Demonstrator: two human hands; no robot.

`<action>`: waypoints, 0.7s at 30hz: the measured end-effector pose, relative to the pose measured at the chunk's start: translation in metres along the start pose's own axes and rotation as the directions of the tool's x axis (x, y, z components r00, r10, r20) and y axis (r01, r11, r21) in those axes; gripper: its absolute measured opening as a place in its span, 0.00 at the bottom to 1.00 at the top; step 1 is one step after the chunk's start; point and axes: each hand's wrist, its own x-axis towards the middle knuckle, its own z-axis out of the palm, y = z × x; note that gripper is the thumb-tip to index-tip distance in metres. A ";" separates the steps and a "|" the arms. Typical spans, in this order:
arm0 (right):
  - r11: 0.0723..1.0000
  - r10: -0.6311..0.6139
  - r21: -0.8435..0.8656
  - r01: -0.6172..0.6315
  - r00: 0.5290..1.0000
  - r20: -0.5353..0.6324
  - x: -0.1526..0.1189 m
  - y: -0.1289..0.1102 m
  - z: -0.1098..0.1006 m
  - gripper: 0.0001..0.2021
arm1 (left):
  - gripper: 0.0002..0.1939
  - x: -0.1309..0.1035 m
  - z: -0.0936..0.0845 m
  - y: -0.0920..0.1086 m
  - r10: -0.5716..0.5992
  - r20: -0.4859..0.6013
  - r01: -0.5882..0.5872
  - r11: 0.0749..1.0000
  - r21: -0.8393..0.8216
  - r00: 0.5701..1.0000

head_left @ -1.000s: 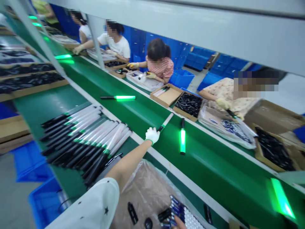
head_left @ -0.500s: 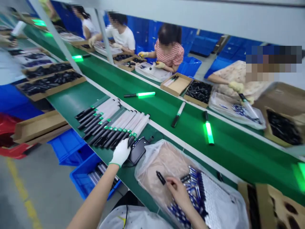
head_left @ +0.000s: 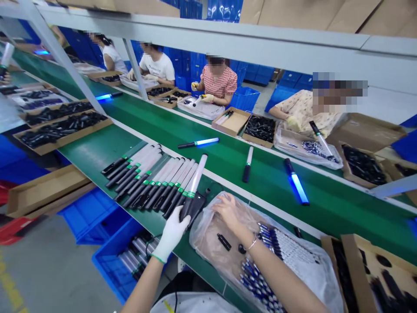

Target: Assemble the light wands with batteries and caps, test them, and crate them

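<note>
My left hand (head_left: pixel 172 230), in a white glove, is closed round the black handle of a light stick (head_left: pixel 198 174) with a white tube and a green band. The stick tilts upward, away from me. Beside it lies a row of similar light sticks (head_left: pixel 156 182) on the green table. A dark flat device (head_left: pixel 198 204) is partly hidden behind the held handle. My bare right hand (head_left: pixel 228 212) is over the far left part of a plastic-lined tray (head_left: pixel 205 234), fingers apart. Below it in the tray rest a black handle piece (head_left: pixel 223 242) and many blue-and-silver batteries (head_left: pixel 260 282).
A green conveyor belt (head_left: pixel 221 165) runs beyond the table, carrying several sticks, some glowing blue. Co-workers sit across it with boxes of black parts (head_left: pixel 259 128). A blue bin (head_left: pixel 110 256) holding sticks stands below left. Cardboard boxes (head_left: pixel 355 256) are at right.
My left hand has lifted a light stick up from the row's end. The right hand has let go of the black piece and moved up and left. The glowing sticks turned from green to blue.
</note>
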 end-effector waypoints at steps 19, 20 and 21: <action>0.897 -0.052 -0.423 0.127 0.981 0.185 -0.057 -0.020 -0.018 0.13 | 0.16 0.013 0.059 0.001 0.052 0.191 -0.030 0.993 -0.114 0.980; 0.903 -0.028 -0.421 0.086 0.989 0.142 -0.056 -0.022 -0.019 0.13 | 0.17 0.013 0.060 0.001 0.050 0.185 -0.029 0.993 -0.116 0.982; 0.904 0.002 -0.426 0.042 0.995 0.103 -0.053 -0.025 -0.018 0.15 | 0.18 0.012 0.061 0.001 0.047 0.172 -0.027 0.993 -0.119 0.984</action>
